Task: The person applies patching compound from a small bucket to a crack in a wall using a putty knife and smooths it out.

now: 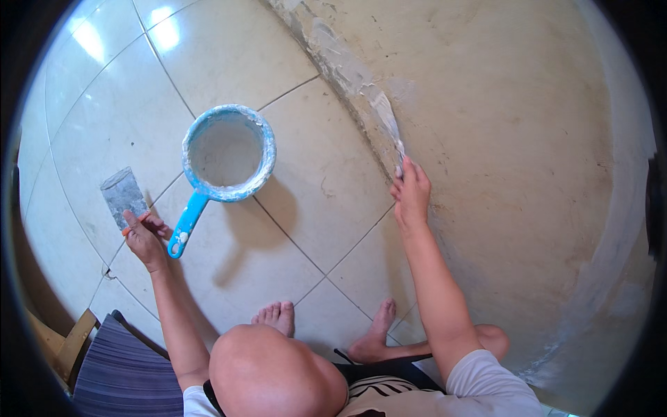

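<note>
Pale glazed floor tiles point(139, 118) with dark grout lines cover the left part of the room and meet a rough beige wall point(528, 174) along a ragged, patched joint point(333, 62). Positions below are given relative to the blue scoop point(229, 154), a round plastic dipper with a long handle, caked with white filler, standing on the tiles.

1. Far left of the scoop and below it: a wooden chair frame point(66, 347) with a striped purple cushion point(121, 372).
2. Left of the scoop: the left hand point(144, 240) rests just beside the handle tip. Its fingers are closed on the orange handle of a wide putty knife point(124, 196), blade pointing up and away, coated grey-white. The blade appears clear of the scoop.
3. Below the scoop: the person squats, bare feet point(278, 316) flat on the tiles.
4. Right of the scoop: the right hand point(411, 194) reaches to the wall-floor joint. Its fingers are wrapped around the handle of a narrow filling knife point(385, 118), whose blade lies against the joint, apparently touching it, with white filler along its length.

Step in hand, as judged: filler is being pressed and drawn along the joint with the narrow knife, while the wide knife serves as a carrying board.

Next move, as judged: the narrow blade needs a steady, shallow angle along the joint; when it runs dry, it needs reloading from the wide knife or the scoop.
</note>
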`<state>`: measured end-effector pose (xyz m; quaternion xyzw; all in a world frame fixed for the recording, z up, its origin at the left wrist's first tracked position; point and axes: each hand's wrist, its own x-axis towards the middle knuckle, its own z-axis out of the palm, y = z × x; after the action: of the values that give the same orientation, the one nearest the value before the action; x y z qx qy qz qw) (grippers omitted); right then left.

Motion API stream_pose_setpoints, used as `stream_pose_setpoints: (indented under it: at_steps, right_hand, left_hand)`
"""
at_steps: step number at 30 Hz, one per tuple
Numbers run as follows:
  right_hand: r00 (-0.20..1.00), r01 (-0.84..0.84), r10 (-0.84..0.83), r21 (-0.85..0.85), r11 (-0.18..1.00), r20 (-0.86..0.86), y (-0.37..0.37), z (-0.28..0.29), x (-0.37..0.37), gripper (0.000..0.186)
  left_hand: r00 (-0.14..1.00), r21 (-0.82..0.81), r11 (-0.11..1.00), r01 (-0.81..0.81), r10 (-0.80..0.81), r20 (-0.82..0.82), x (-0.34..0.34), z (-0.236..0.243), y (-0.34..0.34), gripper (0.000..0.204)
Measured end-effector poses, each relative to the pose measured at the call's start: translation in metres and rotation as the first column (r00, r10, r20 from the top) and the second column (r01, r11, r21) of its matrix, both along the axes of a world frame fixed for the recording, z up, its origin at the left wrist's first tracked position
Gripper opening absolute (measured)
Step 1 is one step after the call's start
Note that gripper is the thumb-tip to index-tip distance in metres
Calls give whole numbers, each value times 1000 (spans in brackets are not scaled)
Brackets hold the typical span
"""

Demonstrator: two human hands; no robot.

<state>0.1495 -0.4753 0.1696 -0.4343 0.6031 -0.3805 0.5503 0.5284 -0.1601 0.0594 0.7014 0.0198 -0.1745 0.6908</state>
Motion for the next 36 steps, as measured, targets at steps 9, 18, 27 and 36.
stream_pose_setpoints:
  at_steps: [9,18,27,36]
  right_hand:
    - [991,-133,131,87,987,36,4,8,41,22]
    - [998,47,-46,27,999,-32,31,5,-37,21]
    - [990,-112,109,29,993,93,-12,19,40,20]
    - [998,60,-59,-9,998,12,45,41,-26,20]
  left_hand:
    - [1000,36,999,-22,22,-5,0,1,-2,63]
    - [1000,34,999,0,0,12,0,-1,0,64]
    - [1000,62,998,8,-9,6,-5,-1,-9,64]
    - [1000,44,999,20,-21,18,0,-2,-1,64]
